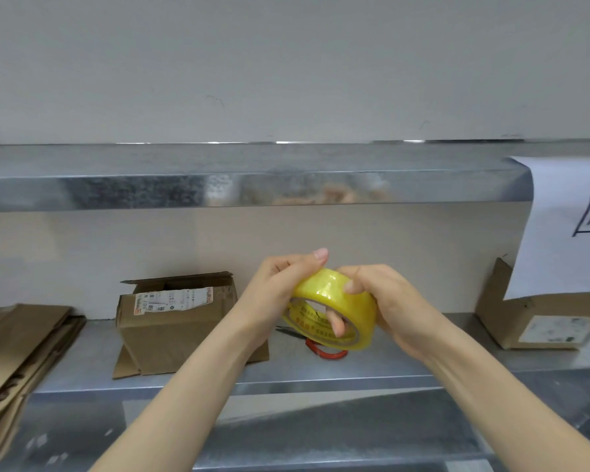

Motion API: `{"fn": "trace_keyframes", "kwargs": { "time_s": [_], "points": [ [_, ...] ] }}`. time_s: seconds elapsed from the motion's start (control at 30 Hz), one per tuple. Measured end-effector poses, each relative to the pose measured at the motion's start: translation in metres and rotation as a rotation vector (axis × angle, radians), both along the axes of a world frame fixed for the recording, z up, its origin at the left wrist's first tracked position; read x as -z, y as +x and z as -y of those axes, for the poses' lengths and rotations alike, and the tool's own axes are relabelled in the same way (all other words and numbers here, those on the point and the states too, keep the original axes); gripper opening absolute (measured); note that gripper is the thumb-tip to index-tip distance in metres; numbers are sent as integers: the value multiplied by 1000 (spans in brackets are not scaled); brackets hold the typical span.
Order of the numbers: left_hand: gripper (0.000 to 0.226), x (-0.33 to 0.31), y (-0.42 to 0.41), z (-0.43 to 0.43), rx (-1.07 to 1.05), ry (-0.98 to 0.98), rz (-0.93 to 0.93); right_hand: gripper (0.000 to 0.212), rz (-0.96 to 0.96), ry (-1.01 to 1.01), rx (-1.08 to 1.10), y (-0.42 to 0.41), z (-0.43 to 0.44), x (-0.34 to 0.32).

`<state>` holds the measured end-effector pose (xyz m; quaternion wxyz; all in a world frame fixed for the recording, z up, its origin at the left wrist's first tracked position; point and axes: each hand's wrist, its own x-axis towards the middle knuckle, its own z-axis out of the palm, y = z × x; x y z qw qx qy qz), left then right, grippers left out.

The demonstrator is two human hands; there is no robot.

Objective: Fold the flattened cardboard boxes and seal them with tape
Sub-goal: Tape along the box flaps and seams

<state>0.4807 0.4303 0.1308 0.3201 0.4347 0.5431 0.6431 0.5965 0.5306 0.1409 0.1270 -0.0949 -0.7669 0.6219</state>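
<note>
You hold the tape [341, 303] between both hands, just above the shelf [321, 378]. Your left hand [281, 284] curls round its left edge and your right hand [387, 301] grips its right. One finger goes through the core. The roll's open face tilts toward you, down-left. Scissors [324, 350] lie beneath.

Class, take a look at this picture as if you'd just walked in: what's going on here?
A person grips a yellow tape roll with the left hand and the right hand, above a metal shelf. The right thumb presses on the roll's outer face, perhaps hunting for the tape's end; no strip is pulled out yet. A box stands on the shelf, its top not closed. Flat cardboard lies further left, and scissors lie behind the roll.
</note>
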Motion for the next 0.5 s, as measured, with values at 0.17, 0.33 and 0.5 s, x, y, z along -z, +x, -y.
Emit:
{"fn": "trace_keyframes", "kwargs": {
  "time_s": [0.17,0.33,0.5],
  "points": [
    [44,9,-6,-5,-57,39,8,35,27,34,79,-2,2,-3],
    [42,13,-3,-5,-94,40,54,30,7,-25,-29,4,-3,-1],
    [33,16,-2,-8,-100,27,176,26,-23,-114,-119,9,-16,7]
  ]
}}
